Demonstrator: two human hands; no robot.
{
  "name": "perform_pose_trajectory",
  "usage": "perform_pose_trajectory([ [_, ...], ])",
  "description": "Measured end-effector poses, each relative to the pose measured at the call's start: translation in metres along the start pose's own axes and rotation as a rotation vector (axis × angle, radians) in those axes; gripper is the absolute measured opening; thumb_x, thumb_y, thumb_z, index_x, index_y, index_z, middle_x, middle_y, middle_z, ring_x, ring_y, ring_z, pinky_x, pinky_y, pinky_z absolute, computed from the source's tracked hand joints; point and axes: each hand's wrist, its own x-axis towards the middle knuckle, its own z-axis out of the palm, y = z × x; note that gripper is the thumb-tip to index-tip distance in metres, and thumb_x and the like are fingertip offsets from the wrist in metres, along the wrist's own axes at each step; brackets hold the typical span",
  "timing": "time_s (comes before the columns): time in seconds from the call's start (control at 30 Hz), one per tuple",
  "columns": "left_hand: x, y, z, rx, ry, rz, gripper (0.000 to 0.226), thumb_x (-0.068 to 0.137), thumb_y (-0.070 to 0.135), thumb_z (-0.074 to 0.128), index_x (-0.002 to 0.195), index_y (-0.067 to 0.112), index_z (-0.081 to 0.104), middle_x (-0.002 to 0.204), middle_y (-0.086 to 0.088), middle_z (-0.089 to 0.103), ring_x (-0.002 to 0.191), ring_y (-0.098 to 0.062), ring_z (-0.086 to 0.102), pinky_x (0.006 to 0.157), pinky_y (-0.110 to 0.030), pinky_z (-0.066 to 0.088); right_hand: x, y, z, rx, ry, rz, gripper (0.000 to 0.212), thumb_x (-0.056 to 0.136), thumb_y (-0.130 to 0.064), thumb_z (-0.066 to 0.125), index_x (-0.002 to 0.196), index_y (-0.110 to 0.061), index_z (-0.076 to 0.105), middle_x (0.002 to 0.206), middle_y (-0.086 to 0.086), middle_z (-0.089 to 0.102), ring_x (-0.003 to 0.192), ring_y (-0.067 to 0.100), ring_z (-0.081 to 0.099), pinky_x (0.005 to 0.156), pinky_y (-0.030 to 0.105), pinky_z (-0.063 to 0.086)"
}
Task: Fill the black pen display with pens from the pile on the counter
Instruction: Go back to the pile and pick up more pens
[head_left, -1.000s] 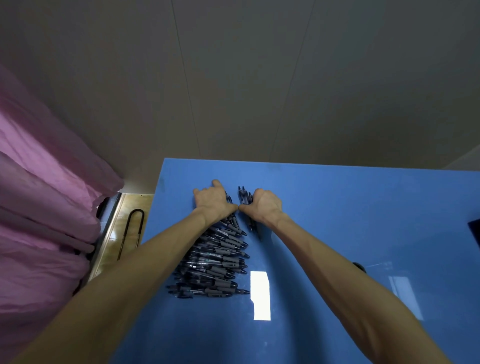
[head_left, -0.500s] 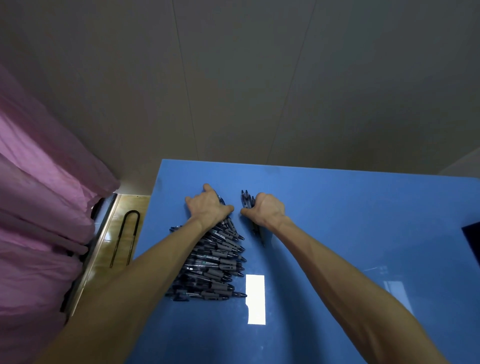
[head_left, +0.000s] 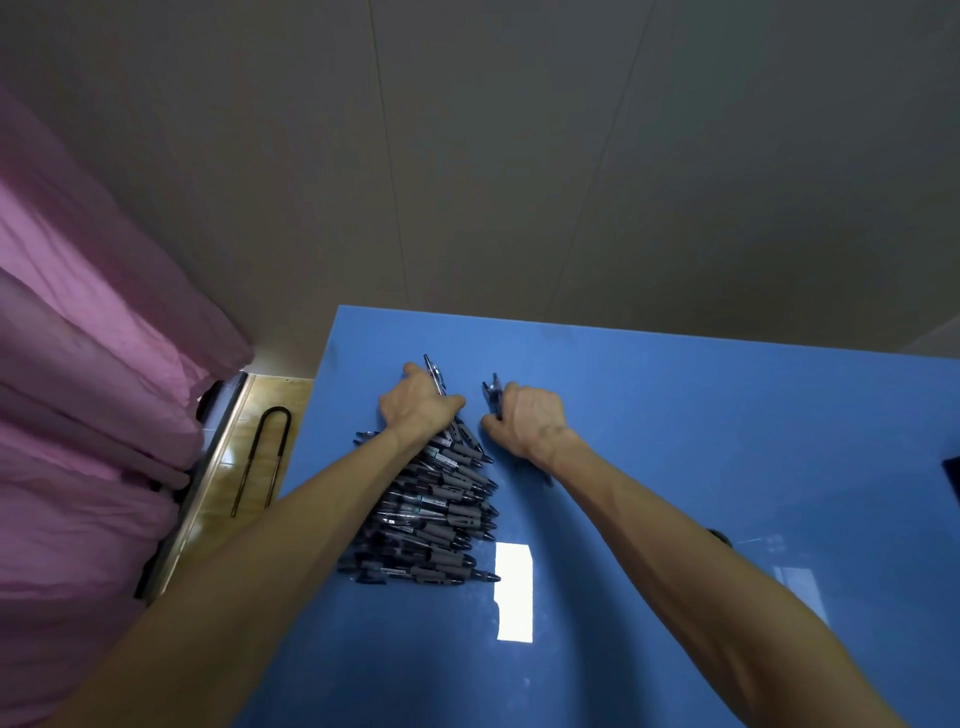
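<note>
A pile of dark grey-and-black pens (head_left: 436, 509) lies on the blue counter (head_left: 675, 467), tips pointing right. At the pile's far end my left hand (head_left: 415, 402) grips a pen (head_left: 434, 371) that sticks out beyond the fingers. Just to the right, my right hand (head_left: 527, 418) holds a small bundle of pens (head_left: 492, 391) upright on the counter, fingers curled round it. A black corner at the right edge (head_left: 953, 475) may be the pen display; most of it is out of view.
A pink cloth (head_left: 78, 389) hangs at the left, beside the counter's left edge. Between them lies a wooden floor strip with a black U-shaped bar (head_left: 265, 457). A grey wall rises behind the counter. A bright light reflection (head_left: 514, 590) shows on the counter.
My left hand has lifted a pen out at the pile's far end. My right hand keeps its bundle and has hardly moved. The view has shifted slightly.
</note>
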Motion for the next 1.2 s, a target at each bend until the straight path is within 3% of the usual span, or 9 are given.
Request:
perform_pose_trajectory([
  [0.13,0.001,-0.009,-0.002,-0.179,-0.058,-0.013,0.049,0.086,0.045,0.067,0.119,0.015,0.045,0.095,-0.001,0.064,0.089,-0.026,0.064,0.076,-0.038,0.053,0.001,0.006,0.000,0.010,-0.022,-0.063,0.043,0.100,-0.043,0.044,0.119,-0.006,0.054,0.112,0.013,0.070,0.099,0.032,0.067,0.075,0.036,0.043],
  [0.3,0.001,-0.013,-0.005,-0.318,-0.082,-0.010,0.049,0.093,0.038,0.057,0.127,0.011,0.034,0.090,-0.003,0.059,0.081,-0.023,0.060,0.074,-0.040,0.052,-0.002,0.007,0.000,-0.054,-0.009,-0.116,0.042,0.101,-0.044,0.042,0.116,-0.006,0.054,0.109,0.013,0.070,0.097,0.032,0.068,0.072,0.034,0.040],
  [0.4,0.000,-0.016,-0.007,-0.370,-0.104,-0.031,0.052,0.092,0.033,0.049,0.135,0.009,0.031,0.089,-0.003,0.057,0.079,-0.023,0.058,0.070,-0.038,0.049,-0.004,0.007,0.002,-0.046,-0.002,-0.144,0.039,0.101,-0.043,0.040,0.110,-0.008,0.053,0.102,0.012,0.070,0.084,0.031,0.063,0.069,0.034,0.040],
  [0.53,-0.002,-0.016,-0.008,-0.431,-0.131,0.004,0.041,0.091,0.026,0.045,0.126,0.011,0.031,0.082,-0.001,0.046,0.071,-0.020,0.049,0.063,-0.037,0.041,-0.011,0.011,0.005,0.027,0.044,-0.153,0.027,0.100,-0.037,0.036,0.096,-0.012,0.043,0.087,0.009,0.069,0.067,0.030,0.052,0.064,0.035,0.039],
  [0.7,-0.001,-0.016,-0.010,-0.535,-0.090,0.038,0.026,0.095,0.018,0.042,0.117,0.011,0.032,0.078,-0.001,0.041,0.068,-0.018,0.042,0.058,-0.037,0.037,-0.020,0.024,0.003,0.302,0.029,-0.037,0.022,0.099,-0.032,0.040,0.094,-0.010,0.043,0.077,0.006,0.055,0.071,0.031,0.052,0.065,0.037,0.036],
  [0.87,-0.010,-0.006,-0.017,-0.588,0.042,0.116,0.013,0.102,0.016,0.034,0.111,0.011,0.027,0.074,0.000,0.039,0.058,-0.016,0.036,0.047,-0.030,0.030,-0.027,0.041,0.006,0.568,0.093,0.103,0.020,0.102,-0.028,0.040,0.091,-0.011,0.044,0.084,0.010,0.060,0.078,0.034,0.055,0.068,0.042,0.043],
  [1.03,-0.015,0.017,-0.032,-0.631,0.132,0.203,0.008,0.102,0.015,0.032,0.108,0.014,0.026,0.074,-0.002,0.042,0.059,-0.018,0.038,0.051,-0.033,0.030,-0.035,0.053,0.000,0.864,0.089,0.200,0.026,0.104,-0.028,0.042,0.084,-0.013,0.051,0.076,0.005,0.068,0.067,0.027,0.062,0.075,0.046,0.053],
  [1.1,-0.018,0.024,-0.035,-0.653,0.141,0.226,0.009,0.102,0.015,0.032,0.109,0.015,0.027,0.073,-0.002,0.042,0.059,-0.018,0.038,0.052,-0.034,0.030,-0.039,0.056,-0.004,1.011,0.084,0.226,0.025,0.105,-0.025,0.046,0.088,-0.010,0.056,0.069,0.002,0.068,0.059,0.023,0.060,0.076,0.045,0.055],
  [1.2,-0.026,0.030,-0.043,-0.692,0.156,0.263,0.008,0.102,0.015,0.033,0.110,0.014,0.030,0.072,-0.001,0.040,0.057,-0.017,0.036,0.052,-0.034,0.030,-0.045,0.059,-0.012,1.127,0.092,0.234,0.029,0.107,-0.025,0.047,0.092,-0.005,0.062,0.074,0.007,0.073,0.060,0.020,0.064,0.073,0.038,0.055],
])
